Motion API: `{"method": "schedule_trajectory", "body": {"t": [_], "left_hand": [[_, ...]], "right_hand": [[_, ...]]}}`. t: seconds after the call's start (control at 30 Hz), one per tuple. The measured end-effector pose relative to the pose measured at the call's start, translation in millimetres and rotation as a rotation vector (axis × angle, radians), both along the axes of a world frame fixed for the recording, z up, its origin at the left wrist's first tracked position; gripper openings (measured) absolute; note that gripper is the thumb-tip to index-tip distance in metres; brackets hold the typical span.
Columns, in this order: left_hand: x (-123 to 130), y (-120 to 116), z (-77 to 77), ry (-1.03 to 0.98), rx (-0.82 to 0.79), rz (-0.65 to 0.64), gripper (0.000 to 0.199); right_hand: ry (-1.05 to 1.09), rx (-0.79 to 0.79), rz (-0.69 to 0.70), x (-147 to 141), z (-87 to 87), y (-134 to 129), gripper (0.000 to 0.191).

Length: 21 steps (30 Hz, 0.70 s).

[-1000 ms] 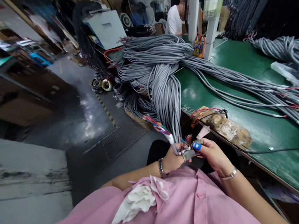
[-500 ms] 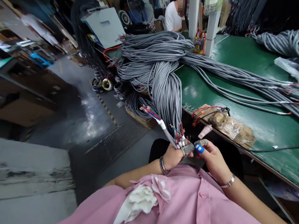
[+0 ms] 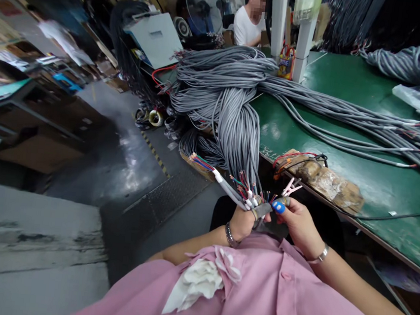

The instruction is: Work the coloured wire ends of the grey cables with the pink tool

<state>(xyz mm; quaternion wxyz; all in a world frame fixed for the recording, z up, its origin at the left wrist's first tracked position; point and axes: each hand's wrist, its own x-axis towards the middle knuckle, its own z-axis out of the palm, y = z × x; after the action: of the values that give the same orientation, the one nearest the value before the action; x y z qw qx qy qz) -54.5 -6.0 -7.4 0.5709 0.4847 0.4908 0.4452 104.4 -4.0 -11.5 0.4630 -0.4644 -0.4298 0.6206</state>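
My left hand (image 3: 245, 222) is closed around the ends of several grey cables (image 3: 232, 191), whose stripped coloured wires (image 3: 202, 162) fan out above the fist. Close beside it, my right hand (image 3: 296, 219) has thumb and fingers pinched together at the wire ends, with blue tape on the thumb; what lies between the fingertips is too small to make out. Finger wraps cover parts of both hands. A pink clip (image 3: 291, 187) shows just above my right fingers. The big grey cable bundle (image 3: 237, 125) hangs down over the table corner toward my left hand.
The green table (image 3: 336, 80) runs to the right, with long cables and a worn wooden block (image 3: 331, 184) near its edge. A person in a white shirt (image 3: 245, 26) sits behind it. Another person (image 3: 60, 39) stands at far left. A grey surface (image 3: 31, 244) is at lower left.
The view has shifted slightly, so the surroundings appear further right. The pink clip has turned and shows its two arms. Fine wire ends now stand up between my hands.
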Motion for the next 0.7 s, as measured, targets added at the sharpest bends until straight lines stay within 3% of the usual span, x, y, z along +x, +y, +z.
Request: {"method": "schedule_trajectory", "body": {"t": [0.23,0.47,0.7], "left_hand": [[5,1,4.4,-0.043,0.012,0.032,0.038],[2,1,10.3,0.011,0.026,-0.034,0.039],[0,0,2.9,0.010,0.014,-0.012,0.038]], "right_hand": [[0.024,-0.002,-0.006,3,3.7,-4,0.025],[0.223,-0.103,0.077,-6,11.6,-1,0.021],[0.293,-0.171,-0.027,-6,9.8,-2,0.022]]}}
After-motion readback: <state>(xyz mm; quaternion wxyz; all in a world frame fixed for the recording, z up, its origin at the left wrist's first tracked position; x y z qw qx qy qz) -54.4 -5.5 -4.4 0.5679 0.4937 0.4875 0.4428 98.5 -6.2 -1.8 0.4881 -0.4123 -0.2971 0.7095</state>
